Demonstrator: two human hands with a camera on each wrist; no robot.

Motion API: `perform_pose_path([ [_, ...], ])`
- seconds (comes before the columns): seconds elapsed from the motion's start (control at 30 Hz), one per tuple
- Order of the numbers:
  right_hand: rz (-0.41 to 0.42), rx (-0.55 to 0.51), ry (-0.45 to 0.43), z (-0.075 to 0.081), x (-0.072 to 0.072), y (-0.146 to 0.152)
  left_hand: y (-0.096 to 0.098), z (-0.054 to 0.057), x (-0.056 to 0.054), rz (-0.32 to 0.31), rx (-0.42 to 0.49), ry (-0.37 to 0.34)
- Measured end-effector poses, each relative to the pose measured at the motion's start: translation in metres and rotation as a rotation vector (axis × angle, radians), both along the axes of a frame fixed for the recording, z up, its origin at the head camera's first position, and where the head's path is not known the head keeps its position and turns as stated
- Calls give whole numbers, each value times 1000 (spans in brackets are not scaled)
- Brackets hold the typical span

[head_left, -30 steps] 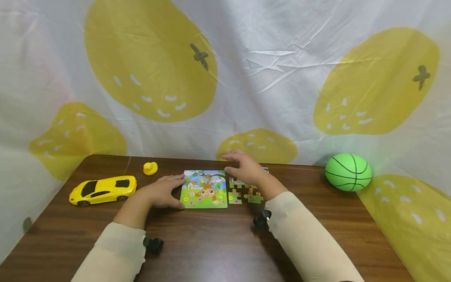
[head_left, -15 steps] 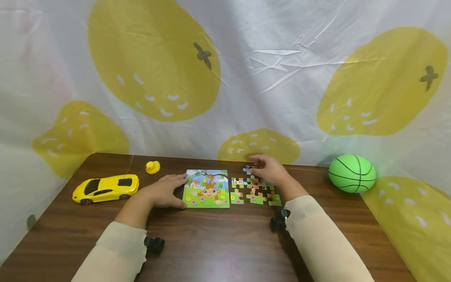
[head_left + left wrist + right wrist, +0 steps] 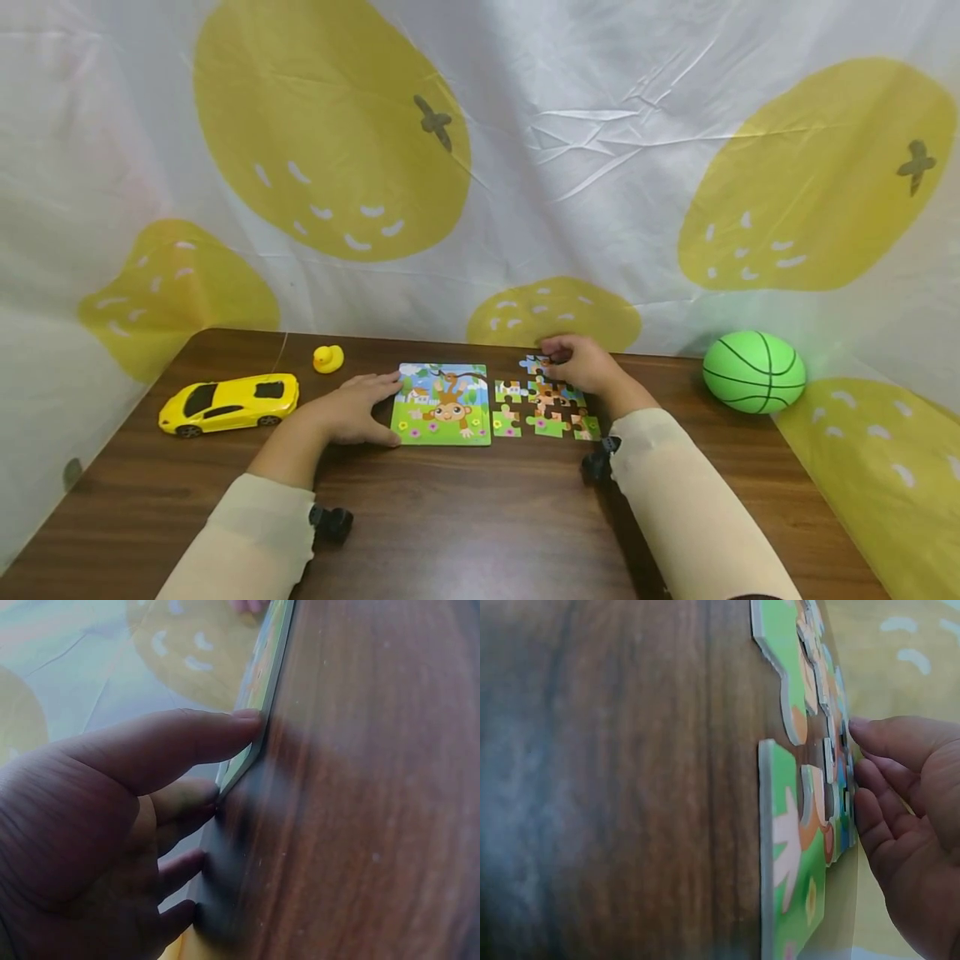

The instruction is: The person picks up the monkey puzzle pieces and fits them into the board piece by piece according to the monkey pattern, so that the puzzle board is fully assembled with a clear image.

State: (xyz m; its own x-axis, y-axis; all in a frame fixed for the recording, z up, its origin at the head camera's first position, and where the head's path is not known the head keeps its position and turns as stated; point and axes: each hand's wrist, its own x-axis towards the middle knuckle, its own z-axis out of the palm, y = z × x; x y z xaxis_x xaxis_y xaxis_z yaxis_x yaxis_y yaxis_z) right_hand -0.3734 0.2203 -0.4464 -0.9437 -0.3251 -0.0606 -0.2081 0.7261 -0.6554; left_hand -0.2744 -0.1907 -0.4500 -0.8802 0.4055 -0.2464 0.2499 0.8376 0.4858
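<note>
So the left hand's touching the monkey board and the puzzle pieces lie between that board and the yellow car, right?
No: the left hand touches the monkey board, but the puzzle pieces lie to the board's right, away from the yellow car, as the head view shows.

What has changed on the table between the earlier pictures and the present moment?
The right hand moved rightward, from near the far right corner of the monkey picture board to the far jigsaw pieces, uncovering several; whether it grips one is unclear. The left hand stays touching the board's left edge. The yellow toy car, rubber duck and green basketball stayed in place.
</note>
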Motion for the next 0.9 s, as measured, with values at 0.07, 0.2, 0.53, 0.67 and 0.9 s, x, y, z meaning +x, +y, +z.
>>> perform_pose_path([
  [0.07,9,16,-8,0,-2,0,0,1,0,1,-2,2],
  [0.2,27,41,-18,1,-3,-1,2,3,0,1,-5,4],
  [0.53,14,91,-1,3,-4,-6,2,1,0,-12,-7,15],
  [0.67,8,117,21,3,-4,-9,0,-2,0,-14,-4,19],
  [0.9,18,126,51,3,-5,-11,0,-2,1,-17,-2,26],
])
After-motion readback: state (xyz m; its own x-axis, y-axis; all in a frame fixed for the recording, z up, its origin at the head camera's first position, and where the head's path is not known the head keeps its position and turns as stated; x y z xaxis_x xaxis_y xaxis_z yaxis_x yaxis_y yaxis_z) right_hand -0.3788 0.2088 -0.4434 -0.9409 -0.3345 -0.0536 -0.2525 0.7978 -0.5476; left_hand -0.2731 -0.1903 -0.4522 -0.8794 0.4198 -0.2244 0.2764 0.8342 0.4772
